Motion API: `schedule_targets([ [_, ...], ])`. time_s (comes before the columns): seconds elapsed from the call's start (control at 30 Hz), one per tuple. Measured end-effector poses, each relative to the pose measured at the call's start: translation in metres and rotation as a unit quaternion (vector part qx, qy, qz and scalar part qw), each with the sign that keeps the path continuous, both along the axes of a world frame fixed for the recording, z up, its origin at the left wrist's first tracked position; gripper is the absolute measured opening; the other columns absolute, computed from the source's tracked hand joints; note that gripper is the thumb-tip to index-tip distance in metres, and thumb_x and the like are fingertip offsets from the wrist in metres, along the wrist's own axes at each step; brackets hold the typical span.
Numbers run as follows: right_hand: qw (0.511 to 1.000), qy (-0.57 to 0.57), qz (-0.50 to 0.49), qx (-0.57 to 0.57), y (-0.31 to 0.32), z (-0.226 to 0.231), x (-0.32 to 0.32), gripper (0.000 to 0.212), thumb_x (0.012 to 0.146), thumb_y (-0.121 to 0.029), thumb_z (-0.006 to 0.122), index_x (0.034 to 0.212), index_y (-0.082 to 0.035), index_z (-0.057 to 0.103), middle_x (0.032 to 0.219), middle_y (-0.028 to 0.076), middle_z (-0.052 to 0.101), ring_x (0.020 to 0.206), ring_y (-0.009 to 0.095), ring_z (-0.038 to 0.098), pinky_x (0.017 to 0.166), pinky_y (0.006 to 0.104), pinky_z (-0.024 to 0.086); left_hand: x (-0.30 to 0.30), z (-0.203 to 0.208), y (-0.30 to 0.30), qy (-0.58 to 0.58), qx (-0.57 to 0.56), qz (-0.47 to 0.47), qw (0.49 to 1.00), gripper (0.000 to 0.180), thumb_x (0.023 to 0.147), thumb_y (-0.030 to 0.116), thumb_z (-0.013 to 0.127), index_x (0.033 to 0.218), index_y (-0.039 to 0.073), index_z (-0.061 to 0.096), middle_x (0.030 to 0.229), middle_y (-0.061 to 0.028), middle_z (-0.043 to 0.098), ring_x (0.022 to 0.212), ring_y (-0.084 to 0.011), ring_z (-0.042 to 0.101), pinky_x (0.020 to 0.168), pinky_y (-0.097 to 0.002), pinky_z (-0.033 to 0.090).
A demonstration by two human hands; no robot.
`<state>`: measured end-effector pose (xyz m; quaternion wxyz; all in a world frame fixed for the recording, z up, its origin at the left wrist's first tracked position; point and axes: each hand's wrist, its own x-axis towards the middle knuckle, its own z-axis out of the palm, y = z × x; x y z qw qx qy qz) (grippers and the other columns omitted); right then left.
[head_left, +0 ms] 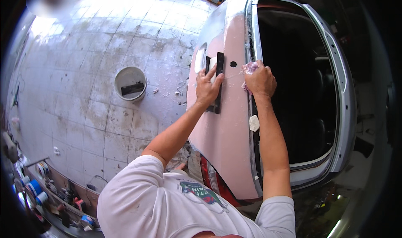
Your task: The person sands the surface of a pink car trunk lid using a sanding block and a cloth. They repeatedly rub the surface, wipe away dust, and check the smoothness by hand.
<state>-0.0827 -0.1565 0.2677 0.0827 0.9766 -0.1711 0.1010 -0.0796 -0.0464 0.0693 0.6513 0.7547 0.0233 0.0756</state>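
Observation:
A car's rear side panel [228,146], covered in pinkish primer or filler, lies under both hands. My left hand [208,88] presses a long black sanding block [220,59] flat on the panel, fingers and thumb over its pale middle. To the right, my right hand [262,80] is closed around a crumpled, wet-looking pinkish-white rag [250,67] by the rear window frame. Between the hands is a round dark hole [233,64] in the panel. A small white angular piece [254,123] rests on the window-side edge, below my right hand.
A bucket [117,83] holding a dark block [132,88] stands on the wet tiled floor [96,66] to the left. The dark rear window opening [293,87] lies right. A red tail light [215,181] sits near my body. Tape rolls and tools crowd a shelf [58,200] lower left.

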Motion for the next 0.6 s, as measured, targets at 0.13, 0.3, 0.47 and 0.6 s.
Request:
schedule_targets([
  [0.13,0.999,0.01,0.025,0.028,0.014,0.001,0.01,0.055,0.095,-0.057,0.072,0.128,-0.012,0.071,0.111,0.021,0.075,0.103,0.041,0.077,0.086,0.0514,0.063,0.101,-0.01,0.03,0.068,0.024,0.027,0.997,0.06,0.098,0.053,0.068,0.141,0.012,0.071,0.139,-0.0351,0.062,0.135,-0.0403,0.058,0.111,-0.0434,0.046],
  [0.3,0.999,-0.001,0.031,0.02,0.006,0.001,0.008,0.039,0.094,-0.036,0.072,0.122,-0.01,0.073,0.109,0.023,0.076,0.098,0.04,0.079,0.084,0.0478,0.065,0.08,-0.022,0.014,0.038,0.038,-0.001,0.999,0.06,0.1,0.055,0.063,0.145,0.016,0.069,0.137,-0.0309,0.063,0.134,-0.0447,0.054,0.117,-0.05,0.041],
  [0.47,1.0,-0.006,0.013,0.023,-0.006,0.002,0.007,0.046,0.095,-0.04,0.074,0.131,-0.011,0.072,0.11,0.023,0.075,0.099,0.038,0.079,0.084,0.0473,0.065,0.05,-0.037,0.012,-0.064,-0.024,-0.025,0.997,0.063,0.1,0.049,0.068,0.145,0.005,0.067,0.148,-0.0411,0.049,0.138,-0.0529,0.05,0.12,-0.0516,0.038],
  [0.6,0.997,-0.02,0.042,0.056,0.007,0.0,0.016,0.042,0.095,-0.032,0.072,0.13,-0.01,0.073,0.109,0.024,0.075,0.098,0.038,0.08,0.084,0.0469,0.065,0.166,-0.035,0.034,0.062,-0.141,-0.009,0.988,0.049,0.099,0.04,0.07,0.127,0.0,0.076,0.124,-0.0272,0.074,0.124,-0.0417,0.061,0.109,-0.0492,0.045],
])
